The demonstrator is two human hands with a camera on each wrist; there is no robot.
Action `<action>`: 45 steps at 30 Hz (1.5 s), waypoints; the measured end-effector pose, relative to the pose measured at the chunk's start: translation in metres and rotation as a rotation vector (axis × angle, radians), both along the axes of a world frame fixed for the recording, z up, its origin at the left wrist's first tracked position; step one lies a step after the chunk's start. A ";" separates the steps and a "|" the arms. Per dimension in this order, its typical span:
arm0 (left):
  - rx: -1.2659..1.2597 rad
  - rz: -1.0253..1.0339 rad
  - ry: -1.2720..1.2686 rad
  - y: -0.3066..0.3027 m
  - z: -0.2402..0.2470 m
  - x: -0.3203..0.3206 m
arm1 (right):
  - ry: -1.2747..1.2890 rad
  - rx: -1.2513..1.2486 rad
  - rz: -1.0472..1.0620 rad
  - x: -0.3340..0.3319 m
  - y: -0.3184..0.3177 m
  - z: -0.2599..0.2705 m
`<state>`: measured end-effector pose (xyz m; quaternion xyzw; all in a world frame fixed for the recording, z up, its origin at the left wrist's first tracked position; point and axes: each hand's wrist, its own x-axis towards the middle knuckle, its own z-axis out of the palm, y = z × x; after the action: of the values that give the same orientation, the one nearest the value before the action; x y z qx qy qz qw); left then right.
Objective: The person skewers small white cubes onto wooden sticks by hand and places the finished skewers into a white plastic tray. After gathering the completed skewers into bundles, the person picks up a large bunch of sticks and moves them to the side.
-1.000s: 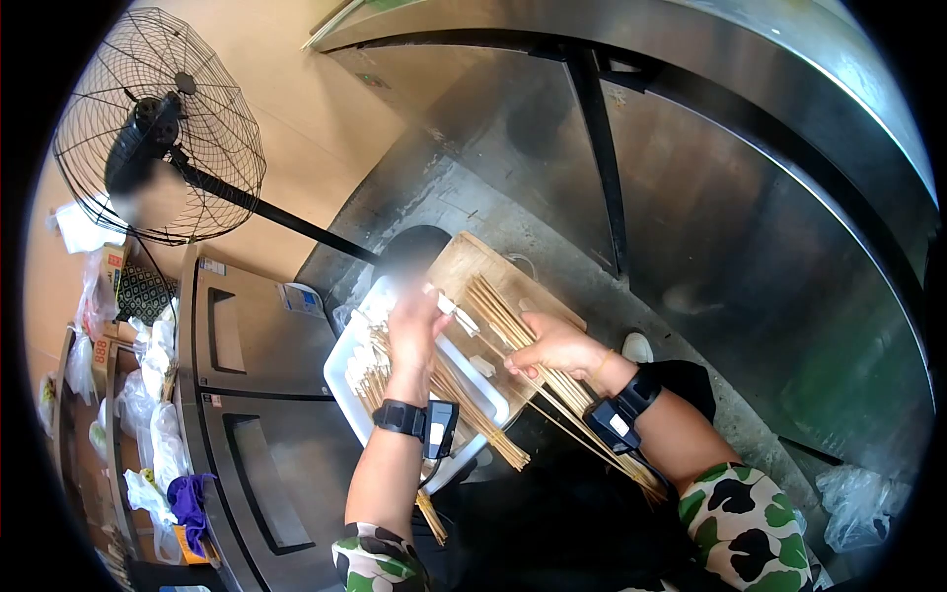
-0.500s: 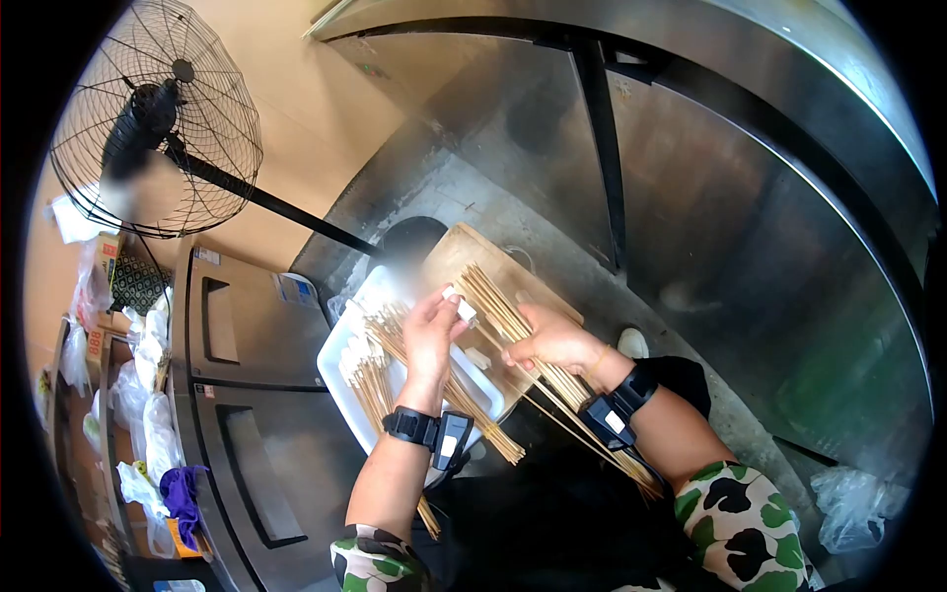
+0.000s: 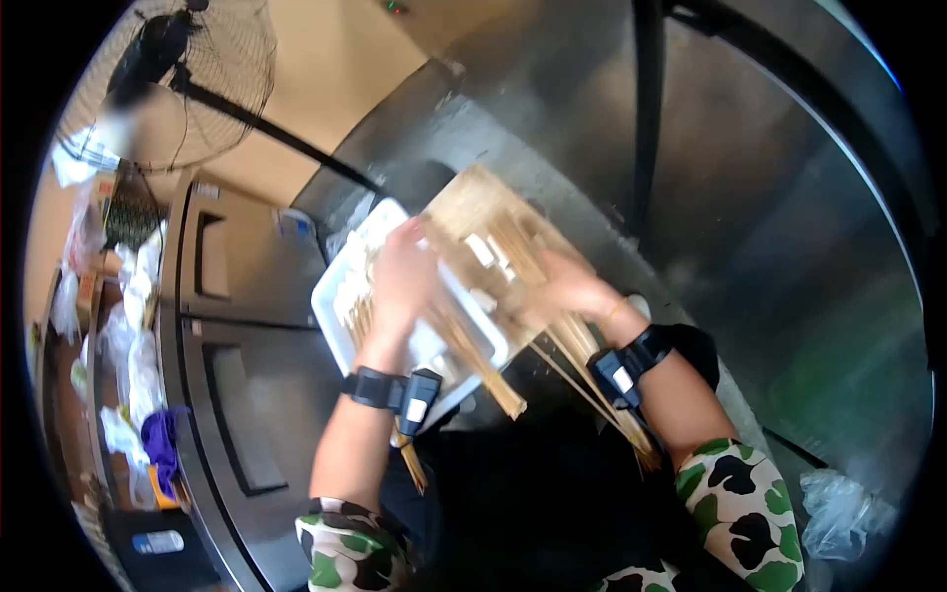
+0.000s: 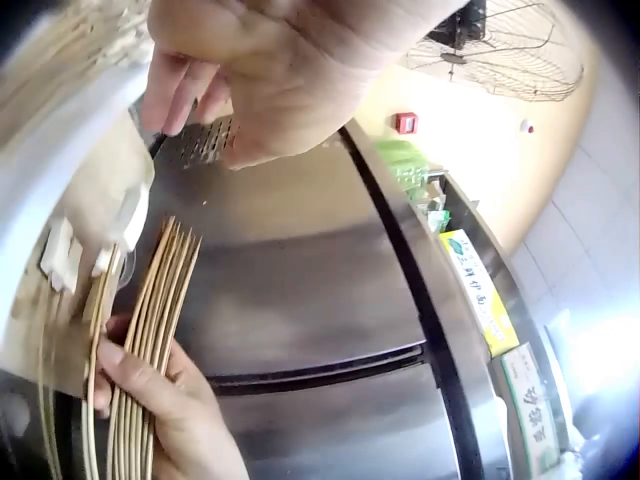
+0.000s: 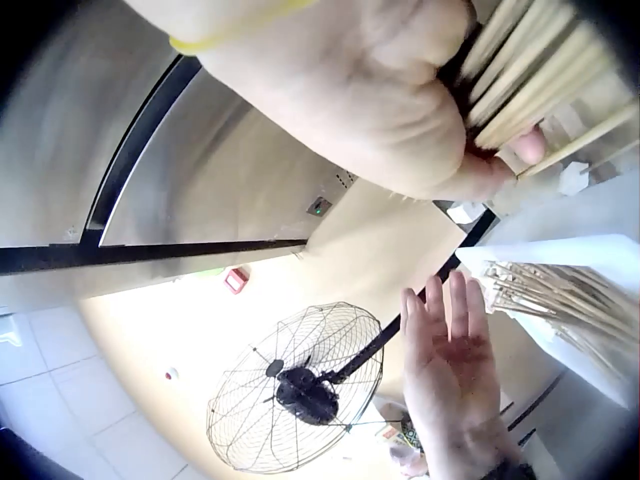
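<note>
My right hand [image 3: 572,286] grips a bundle of thin wooden skewers [image 4: 150,350] over the wooden board [image 3: 473,197], thumb across the sticks. White block-shaped pieces [image 3: 480,250] lie by the bundle; two in the left wrist view sit at stick ends. My left hand [image 5: 455,370] has its fingers straight, palm showing and nothing in it. In the head view it is blurred over the white tray [image 3: 495,340]. Skewers with white pieces [image 3: 353,281] on their ends fill the tray's left side, and another bundle of sticks [image 3: 473,360] juts over its near edge.
A black pedestal fan [image 5: 310,385] stands at the far left. Steel cabinet doors [image 3: 232,395] flank the tray on the left, with a shelf of plastic bags [image 3: 143,365] beyond. Large steel panels [image 3: 769,247] rise on the right; a clear plastic bag [image 3: 838,508] lies below them.
My left hand has let go of the white piece it pinched near the right hand's skewers and moved left over the tray. My right hand still holds the bundle. The head view has shifted.
</note>
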<state>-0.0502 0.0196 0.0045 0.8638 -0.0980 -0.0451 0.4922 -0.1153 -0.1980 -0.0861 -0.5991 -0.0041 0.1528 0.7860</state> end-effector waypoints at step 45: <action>1.265 -0.508 -0.151 0.103 -0.017 -0.086 | 0.124 0.024 0.048 -0.004 -0.007 0.015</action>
<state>-0.1363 0.1226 -0.0120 0.9361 -0.2864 -0.1475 -0.1411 -0.1197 -0.2050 -0.0713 -0.5789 0.0283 0.2083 0.7878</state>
